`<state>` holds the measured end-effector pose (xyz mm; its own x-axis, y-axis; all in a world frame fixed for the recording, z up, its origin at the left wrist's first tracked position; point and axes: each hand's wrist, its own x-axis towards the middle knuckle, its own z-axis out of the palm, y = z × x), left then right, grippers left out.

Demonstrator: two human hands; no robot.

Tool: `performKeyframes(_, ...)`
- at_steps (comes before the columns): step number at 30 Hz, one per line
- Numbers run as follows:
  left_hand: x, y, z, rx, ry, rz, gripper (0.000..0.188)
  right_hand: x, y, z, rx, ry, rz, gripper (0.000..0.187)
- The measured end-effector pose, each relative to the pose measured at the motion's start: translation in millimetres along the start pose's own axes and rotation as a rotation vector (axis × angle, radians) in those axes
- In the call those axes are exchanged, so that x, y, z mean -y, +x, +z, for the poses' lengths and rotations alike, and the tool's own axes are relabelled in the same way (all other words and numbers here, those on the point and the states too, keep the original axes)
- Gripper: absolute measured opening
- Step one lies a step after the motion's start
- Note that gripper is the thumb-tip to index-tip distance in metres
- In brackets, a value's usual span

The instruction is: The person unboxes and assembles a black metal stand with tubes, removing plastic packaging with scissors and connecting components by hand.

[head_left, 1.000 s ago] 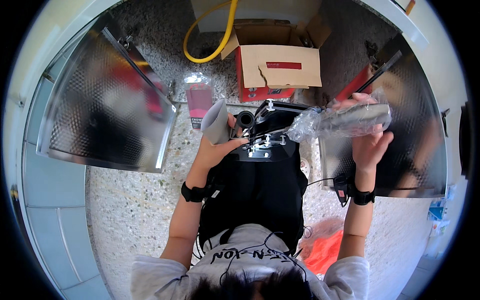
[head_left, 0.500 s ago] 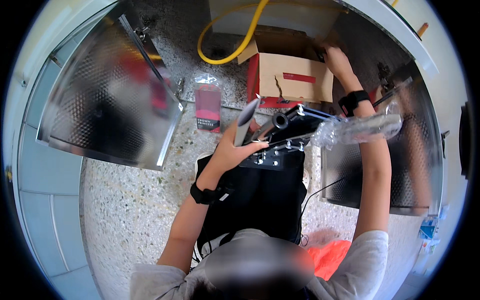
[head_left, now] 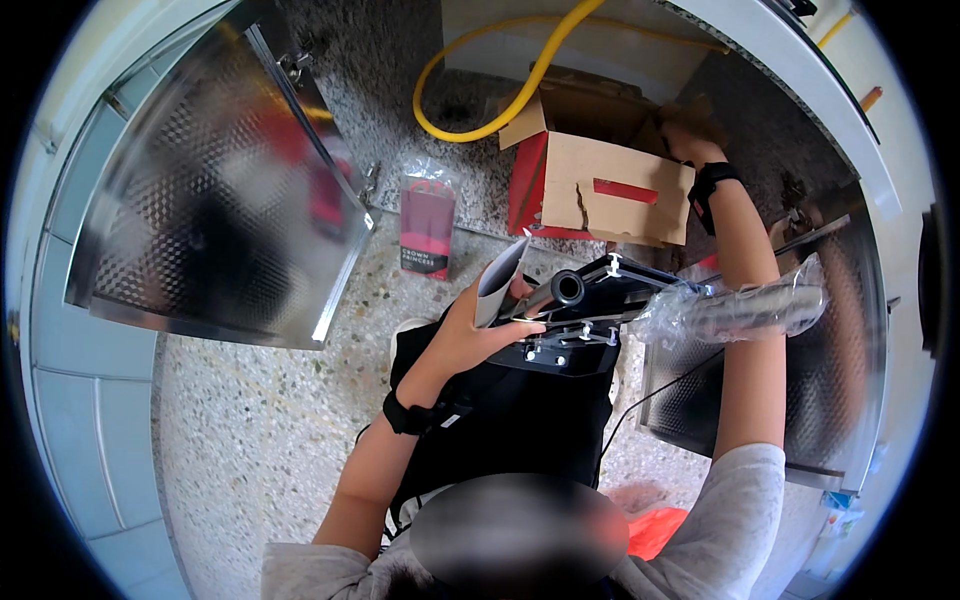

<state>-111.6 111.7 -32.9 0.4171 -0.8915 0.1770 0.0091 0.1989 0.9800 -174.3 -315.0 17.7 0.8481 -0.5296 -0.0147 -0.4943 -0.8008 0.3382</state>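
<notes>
My left hand [head_left: 462, 335] is closed around a black metal device [head_left: 575, 355] with bolts and a round tube, held above my lap. A folded white paper [head_left: 503, 280] is pinched in the same hand. From the device's right side sticks out a thick handle [head_left: 755, 312] wrapped in clear plastic, passing over my right forearm. My right hand [head_left: 693, 145] reaches forward to the right rear corner of an open cardboard box [head_left: 620, 185], fingers bent at its rim and flap; the fingertips are partly hidden in shadow.
Metal cabinet doors stand open at the left [head_left: 220, 200] and right [head_left: 800, 370]. A yellow hose [head_left: 535, 80] loops behind the box. A clear packet with pink contents [head_left: 428, 220] lies left of the box. An orange-red bag [head_left: 655, 530] lies on the speckled floor [head_left: 250, 430] by my right side.
The view has shifted, so the scene sits lower and more to the right. The box's rear right flap shows lower beside my right hand. My left hand still holds the device and paper.
</notes>
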Motion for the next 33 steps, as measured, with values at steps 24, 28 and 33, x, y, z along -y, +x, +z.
performKeyframes(24, -2, 9, 2, -0.019, 0.028, -0.037, 0.047, 7, 2, -10, 0.155, -0.065, -0.046, 0.030)
performKeyframes(28, 1, 13, 1, -0.014, 0.030, -0.005, 0.041, 1, -6, -19, 0.115, 0.130, -0.175, 0.033)
performKeyframes(33, 2, 12, 2, -0.029, -0.036, 0.007, 0.037, -4, -16, -19, 0.037, 0.307, -0.331, 0.037)
